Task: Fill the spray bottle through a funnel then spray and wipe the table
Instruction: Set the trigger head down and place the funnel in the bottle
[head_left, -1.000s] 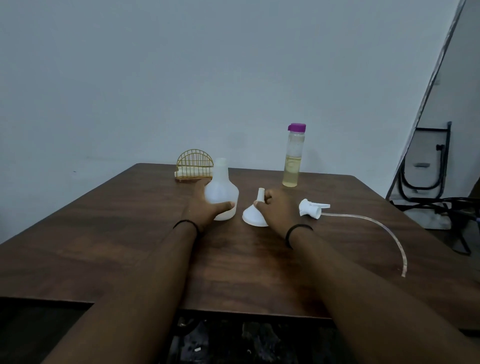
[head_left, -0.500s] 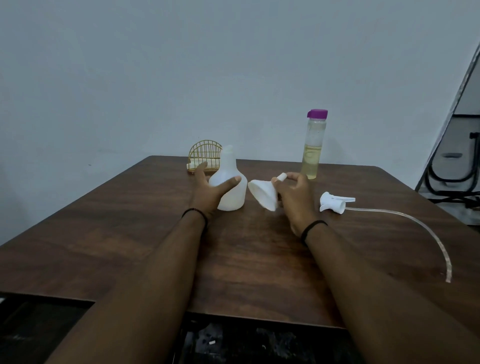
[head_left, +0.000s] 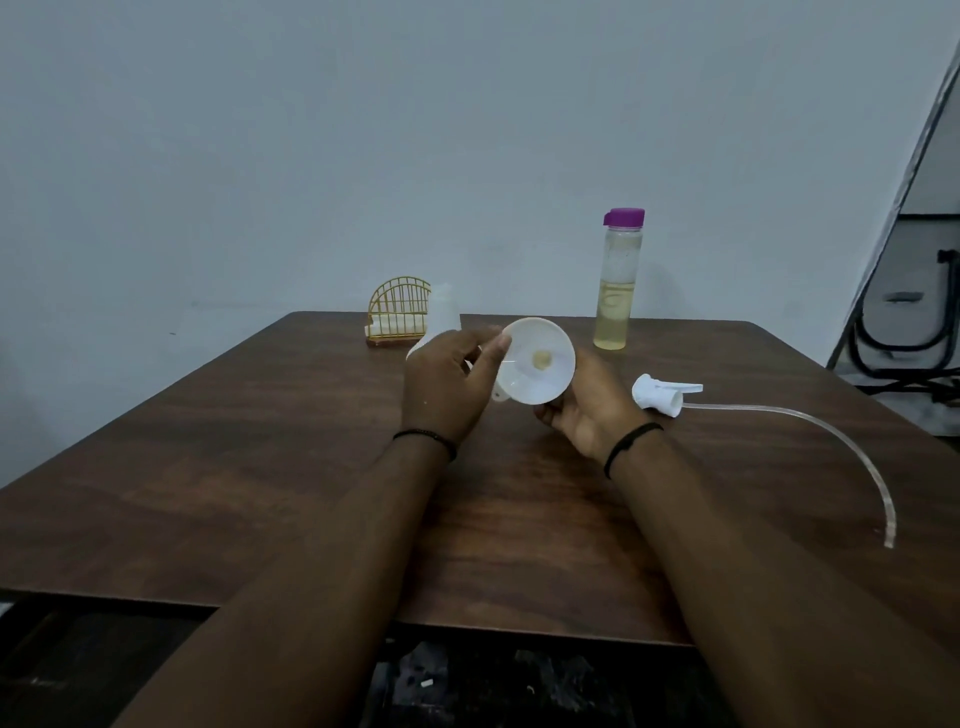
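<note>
Above the brown wooden table (head_left: 218, 467) | my right hand (head_left: 584, 410) grips the white plastic funnel (head_left: 537, 361), mouth toward me | my left hand (head_left: 441, 387) pinches its rim | translucent white spray bottle (head_left: 441, 317) stands behind my left hand

You sit in a bare, plain room, likely an office or test space. A dark wooden table (head_left: 208, 467) meets a blank grey wall (head_left: 311, 156); folded black metal furniture (head_left: 904, 332) leans at right.

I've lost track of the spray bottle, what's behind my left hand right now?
The white spray bottle stands behind the left hand; only its neck and shoulder show. Its lower body is covered.
</note>
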